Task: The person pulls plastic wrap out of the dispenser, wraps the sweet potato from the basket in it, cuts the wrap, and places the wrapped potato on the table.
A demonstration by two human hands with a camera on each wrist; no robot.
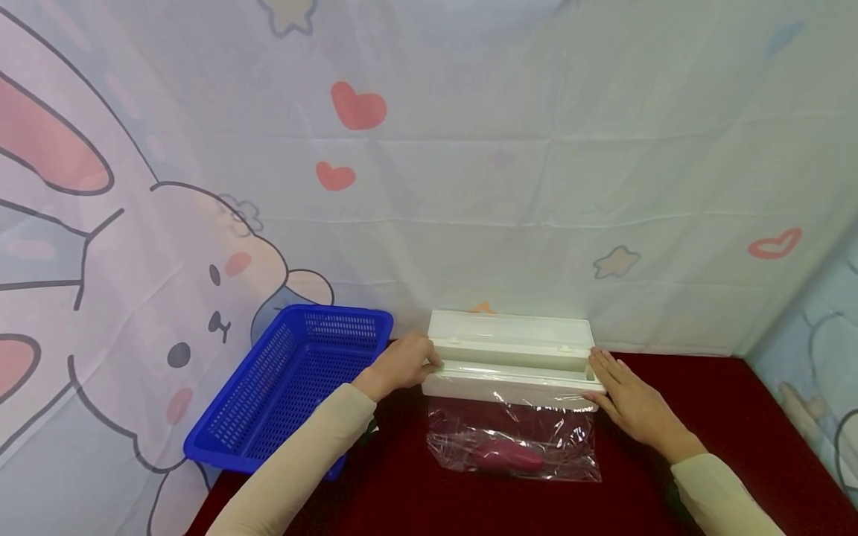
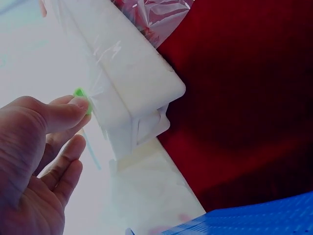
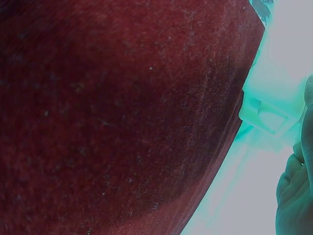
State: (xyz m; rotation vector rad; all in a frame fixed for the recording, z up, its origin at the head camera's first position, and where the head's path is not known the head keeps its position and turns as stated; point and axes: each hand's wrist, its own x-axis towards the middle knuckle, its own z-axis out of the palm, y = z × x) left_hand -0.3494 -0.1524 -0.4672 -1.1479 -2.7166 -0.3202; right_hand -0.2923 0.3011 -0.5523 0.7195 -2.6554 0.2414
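A white cling film dispenser (image 1: 509,391) stands with its lid (image 1: 509,327) raised at the back. Clear film (image 1: 570,428) hangs from its front edge over a pink object (image 1: 508,455) on the table; the film blurs its kind. At the dispenser's left end, my left hand (image 1: 405,361) pinches a small green slide cutter (image 2: 80,93) between thumb and forefinger, the other fingers loosely bent. My right hand (image 1: 633,402) rests on the right end, fingers straight along the side and thumb at the front edge. In the right wrist view only part of that hand (image 3: 296,196) shows.
A blue perforated basket (image 1: 231,394) stands to the left, beside my left forearm. Dark red cloth (image 1: 710,402) covers the table. Behind everything hangs a pale printed curtain (image 1: 469,179), close to the raised lid.
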